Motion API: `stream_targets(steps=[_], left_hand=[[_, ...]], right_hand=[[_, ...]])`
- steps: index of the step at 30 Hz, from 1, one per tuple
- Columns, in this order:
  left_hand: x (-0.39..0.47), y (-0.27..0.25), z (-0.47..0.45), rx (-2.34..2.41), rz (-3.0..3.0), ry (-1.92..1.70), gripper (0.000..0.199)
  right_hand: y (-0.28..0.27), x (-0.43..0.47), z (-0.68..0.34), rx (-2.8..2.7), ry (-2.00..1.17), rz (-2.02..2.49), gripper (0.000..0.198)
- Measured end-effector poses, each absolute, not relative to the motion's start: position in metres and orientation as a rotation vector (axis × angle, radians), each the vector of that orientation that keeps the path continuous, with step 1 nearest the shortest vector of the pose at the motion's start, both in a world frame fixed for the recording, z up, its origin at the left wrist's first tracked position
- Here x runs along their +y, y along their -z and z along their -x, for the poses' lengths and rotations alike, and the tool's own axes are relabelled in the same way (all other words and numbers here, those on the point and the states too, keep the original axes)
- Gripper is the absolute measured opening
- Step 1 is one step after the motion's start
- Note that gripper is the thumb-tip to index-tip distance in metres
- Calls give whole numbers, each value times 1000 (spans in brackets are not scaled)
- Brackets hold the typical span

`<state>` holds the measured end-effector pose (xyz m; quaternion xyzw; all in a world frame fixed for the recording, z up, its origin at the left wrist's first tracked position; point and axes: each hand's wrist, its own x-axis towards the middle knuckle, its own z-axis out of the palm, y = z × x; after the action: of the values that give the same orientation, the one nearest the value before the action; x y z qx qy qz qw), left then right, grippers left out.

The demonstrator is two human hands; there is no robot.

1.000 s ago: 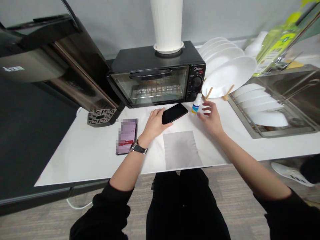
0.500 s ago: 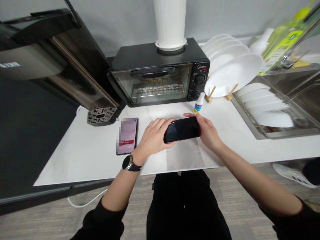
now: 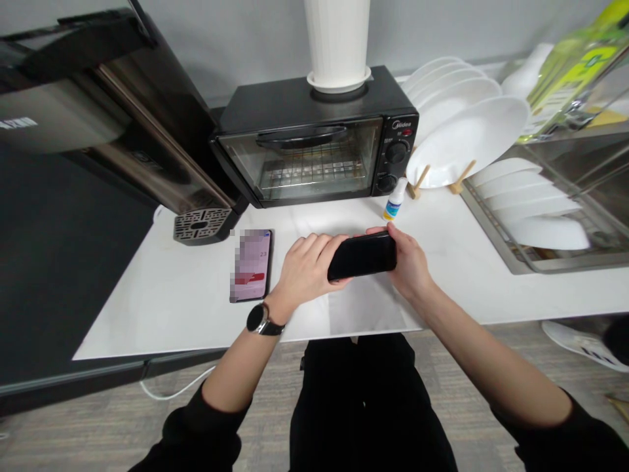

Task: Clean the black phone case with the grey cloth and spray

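Above grey cloth [image 3: 366,308]: glossy black phone [image 3: 362,255], left hand [image 3: 307,265], right hand [image 3: 410,262] clasping.

Mostly black, white and grey here

Black phone [image 3: 362,255], black toaster oven [image 3: 314,147], white plates [image 3: 466,137] far right, white counter [image 3: 162,301], grey cloth [image 3: 368,308] near, pinkish screen on the second phone [image 3: 251,265] left, little white bottle [image 3: 394,202] with blue-yellow label.

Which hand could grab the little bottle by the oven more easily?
Probably the right hand. It holds the right end of the black phone, and the little bottle stands just beyond it. The left hand grips the phone's other end, farther from the bottle, so it would have to cross over.
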<state>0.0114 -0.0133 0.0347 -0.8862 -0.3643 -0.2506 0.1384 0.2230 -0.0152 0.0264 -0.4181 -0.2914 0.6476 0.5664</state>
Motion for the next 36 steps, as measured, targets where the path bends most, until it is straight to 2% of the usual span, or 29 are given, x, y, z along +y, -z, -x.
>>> stream_targets(steps=[4,10,14,24,30,36], left_hand=[[-13,-35,-13,-1012,2538,748,58],[-11,-33,-16,-1124,2515,791,73],[-13,-34,-13,-1074,2492,773,71],[-16,-35,-6,-905,2371,997,70],[-14,-33,-6,-1103,2404,988,76],[-15,-34,-7,-1356,2475,1061,81]], right_hand=[[-27,-18,-223,-657,-1568,973,37],[-33,-21,-227,-777,-1469,866,48],[-35,-21,-230,-825,-1518,848,46],[-56,-21,-236,-797,-1765,804,36],[-46,-27,-227,-830,-1615,782,50],[-28,-38,-231,-899,-1448,840,47]])
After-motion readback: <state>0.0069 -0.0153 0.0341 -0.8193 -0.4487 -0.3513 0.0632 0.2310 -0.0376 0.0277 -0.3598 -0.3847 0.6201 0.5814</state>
